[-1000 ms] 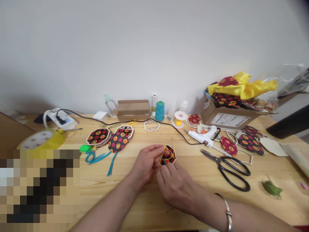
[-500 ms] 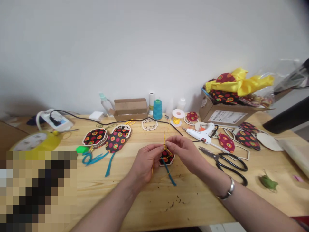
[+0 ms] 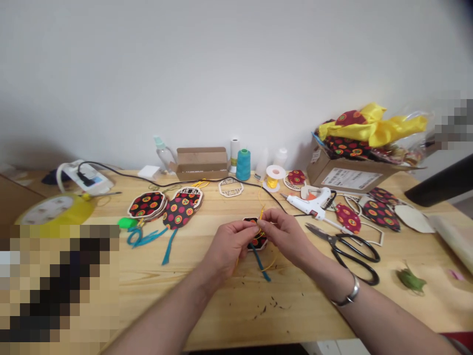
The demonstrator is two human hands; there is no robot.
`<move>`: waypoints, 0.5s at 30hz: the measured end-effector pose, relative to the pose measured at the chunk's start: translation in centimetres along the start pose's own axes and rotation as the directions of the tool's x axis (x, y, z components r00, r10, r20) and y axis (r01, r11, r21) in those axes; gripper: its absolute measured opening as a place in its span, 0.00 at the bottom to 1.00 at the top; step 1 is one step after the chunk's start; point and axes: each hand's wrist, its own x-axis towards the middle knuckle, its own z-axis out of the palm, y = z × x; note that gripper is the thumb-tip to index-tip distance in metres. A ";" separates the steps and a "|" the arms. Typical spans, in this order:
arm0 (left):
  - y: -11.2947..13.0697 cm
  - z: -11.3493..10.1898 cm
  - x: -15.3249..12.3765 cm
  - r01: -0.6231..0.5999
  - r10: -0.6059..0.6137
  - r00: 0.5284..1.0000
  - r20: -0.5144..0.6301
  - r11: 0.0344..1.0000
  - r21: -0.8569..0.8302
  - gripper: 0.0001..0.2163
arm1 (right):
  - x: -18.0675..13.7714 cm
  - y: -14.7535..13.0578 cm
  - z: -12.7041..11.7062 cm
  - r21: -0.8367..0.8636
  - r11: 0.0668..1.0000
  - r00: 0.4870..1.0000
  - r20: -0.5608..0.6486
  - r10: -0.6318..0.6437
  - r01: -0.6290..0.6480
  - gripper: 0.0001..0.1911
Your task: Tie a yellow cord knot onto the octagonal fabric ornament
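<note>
Head: L hand (image 3: 227, 242), R hand (image 3: 287, 236) pinch cord (image 3: 261, 211), well inside tbl edge (image 3: 258, 340).

Power strip (image 3: 92, 182) near far left corner of table (image 3: 221, 328). Spray bottle (image 3: 163, 155), carton (image 3: 201, 154), teal cone (image 3: 243, 165) along far edge. Box (image 3: 315, 170) by far right corner. Scissors (image 3: 333, 240), green thread (image 3: 411, 279) toward right edge.
</note>
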 end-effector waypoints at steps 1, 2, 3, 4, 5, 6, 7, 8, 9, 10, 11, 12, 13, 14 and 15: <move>0.0 0.0 0.0 0.004 -0.004 1.000 0.005 1.000 0.010 0.11 | 0.0 0.1 -0.1 -0.006 1.000 1.000 -0.002 -0.013 0.013 0.09; 0.1 0.1 0.0 0.007 -0.007 1.000 0.011 1.000 0.020 0.10 | 0.0 0.2 -0.2 -0.013 1.000 1.000 -0.004 -0.020 0.020 0.08; 0.1 0.1 0.0 0.008 -0.009 1.000 0.016 1.000 0.029 0.10 | 0.0 0.2 -0.2 -0.022 0.999 1.000 -0.008 -0.026 0.025 0.08; 0.1 0.1 0.0 0.011 -0.012 1.000 0.020 0.999 0.036 0.10 | 0.0 0.2 -0.3 -0.032 0.999 0.999 -0.011 -0.033 0.032 0.08; 0.2 0.1 0.0 0.014 -0.015 1.000 0.023 0.999 0.042 0.10 | -0.1 0.1 -0.4 -0.042 0.998 0.999 -0.013 -0.040 0.040 0.08; 0.2 0.1 0.0 0.014 -0.015 1.000 0.026 0.999 0.048 0.10 | -0.1 0.1 -0.4 -0.049 0.998 0.999 -0.013 -0.045 0.045 0.09; 0.3 0.1 0.0 0.014 -0.015 0.999 0.029 0.998 0.054 0.10 | -0.1 0.0 -0.4 -0.054 0.997 0.999 -0.014 -0.048 0.047 0.09; 0.3 0.1 0.0 0.012 -0.014 0.999 0.030 0.998 0.060 0.10 | -0.1 -0.1 -0.5 -0.061 0.997 0.999 -0.013 -0.050 0.050 0.09; 0.3 0.1 0.0 0.010 -0.012 0.999 0.032 0.998 0.065 0.10 | -0.1 -0.1 -0.5 -0.070 0.996 0.999 -0.013 -0.053 0.052 0.08; 0.3 0.0 0.0 0.009 -0.011 0.999 0.035 0.998 0.069 0.10 | -0.1 -0.2 -0.5 -0.079 0.995 0.998 -0.017 -0.054 0.053 0.08; 0.2 0.0 -0.1 0.009 -0.012 0.999 0.039 0.998 0.068 0.11 | -0.2 -0.2 -0.5 -0.088 0.995 0.998 -0.021 -0.055 0.053 0.08; 0.2 0.0 -0.1 0.010 -0.013 0.999 0.044 0.998 0.063 0.11 | -0.2 -0.3 -0.5 -0.095 0.994 0.998 -0.026 -0.057 0.054 0.09; 0.2 0.0 -0.1 0.012 -0.014 0.999 0.046 0.998 0.057 0.11 | -0.1 -0.3 -0.5 -0.100 0.994 0.998 -0.030 -0.056 0.053 0.09; 0.2 0.0 -0.2 0.015 -0.017 0.999 0.048 0.999 0.051 0.11 | -0.1 -0.3 -0.6 -0.102 0.994 0.998 -0.036 -0.054 0.050 0.09; 0.2 0.1 -0.2 0.018 -0.020 0.999 0.049 0.999 0.050 0.11 | -0.1 -0.4 -0.6 -0.102 0.994 0.998 -0.040 -0.052 0.048 0.09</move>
